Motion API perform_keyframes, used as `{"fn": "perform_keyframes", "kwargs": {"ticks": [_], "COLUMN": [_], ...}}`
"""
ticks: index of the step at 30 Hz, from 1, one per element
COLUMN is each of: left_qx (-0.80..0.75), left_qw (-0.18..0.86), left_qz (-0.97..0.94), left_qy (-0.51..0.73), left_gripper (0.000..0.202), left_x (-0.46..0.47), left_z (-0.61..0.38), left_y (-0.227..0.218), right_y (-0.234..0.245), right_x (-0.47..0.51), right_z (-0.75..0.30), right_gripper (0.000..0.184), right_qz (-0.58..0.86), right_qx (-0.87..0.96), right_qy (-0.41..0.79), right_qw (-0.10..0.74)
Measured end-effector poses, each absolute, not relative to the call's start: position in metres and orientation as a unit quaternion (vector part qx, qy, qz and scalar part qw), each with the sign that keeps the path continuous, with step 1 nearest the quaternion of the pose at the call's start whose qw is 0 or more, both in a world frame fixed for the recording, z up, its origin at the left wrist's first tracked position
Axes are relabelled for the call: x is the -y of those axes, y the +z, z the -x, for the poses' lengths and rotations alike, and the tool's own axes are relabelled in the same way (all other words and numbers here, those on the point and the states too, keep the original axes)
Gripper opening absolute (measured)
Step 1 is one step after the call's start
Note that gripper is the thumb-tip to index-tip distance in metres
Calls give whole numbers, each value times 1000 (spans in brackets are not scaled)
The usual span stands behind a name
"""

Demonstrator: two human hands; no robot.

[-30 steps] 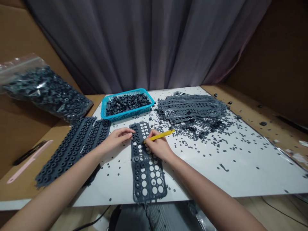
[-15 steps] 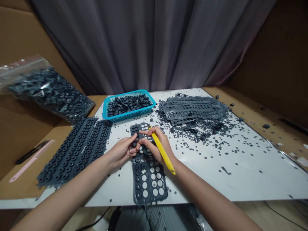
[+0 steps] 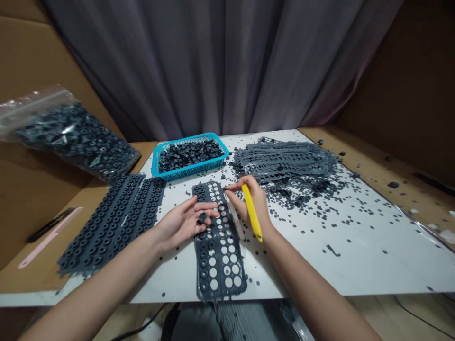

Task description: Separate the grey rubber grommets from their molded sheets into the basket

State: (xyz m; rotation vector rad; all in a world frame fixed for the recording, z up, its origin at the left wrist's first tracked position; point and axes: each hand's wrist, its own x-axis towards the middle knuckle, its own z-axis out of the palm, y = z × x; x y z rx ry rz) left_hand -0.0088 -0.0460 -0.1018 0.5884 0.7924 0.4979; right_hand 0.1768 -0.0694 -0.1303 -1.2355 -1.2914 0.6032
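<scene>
A dark grey rubber sheet (image 3: 217, 258) with round holes and ring-shaped parts lies on the white board in front of me. My left hand (image 3: 183, 222) rests palm up at its left edge, fingers loosely curled around a few small black rubber rings (image 3: 201, 219). My right hand (image 3: 250, 201) is closed on a yellow stick tool (image 3: 251, 212) and its fingertips pinch at the sheet's upper right corner.
A blue basket (image 3: 189, 154) full of black rings stands behind the sheet. Unpunched sheets (image 3: 112, 220) lie at the left, emptied sheets (image 3: 286, 161) and scattered scraps at the right. A clear bag of rings (image 3: 71, 137) and a pink tool (image 3: 48, 237) sit far left.
The yellow tool swung from pointing right to pointing toward me. My left hand turned palm up with rings in it, and my right hand moved up to the sheet's right corner.
</scene>
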Motion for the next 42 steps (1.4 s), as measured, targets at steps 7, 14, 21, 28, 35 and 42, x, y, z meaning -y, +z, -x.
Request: {"fn": "perform_keyframes", "kwargs": {"ticks": [7, 14, 21, 28, 35, 42], "left_qx": [-372, -492, -508, -423, -291, -308], "left_qw": [832, 402, 279, 103, 206, 235], "left_qz": [-309, -618, -711, -831, -927, -920], "left_qy": [271, 463, 397, 347, 117, 66], "left_gripper": [33, 53, 53, 29, 9, 10], "left_x": [50, -65, -132, -63, 1, 0], "left_z": [11, 28, 49, 50, 22, 11], "left_y": [-89, -88, -103, -96, -111, -119], "right_y": [-131, -135, -141, -148, -150, -144], "right_x": [63, 67, 54, 41, 42, 42], "right_z": [-200, -174, -156, -151, -151, -146], "right_gripper": [17, 35, 18, 21, 19, 22], "right_qz": [661, 519, 552, 529, 524, 542], "right_qx": [550, 534, 585, 611, 631, 647], "right_qy": [85, 382, 422, 426, 411, 380], "right_qw": [504, 547, 418, 406, 397, 377]}}
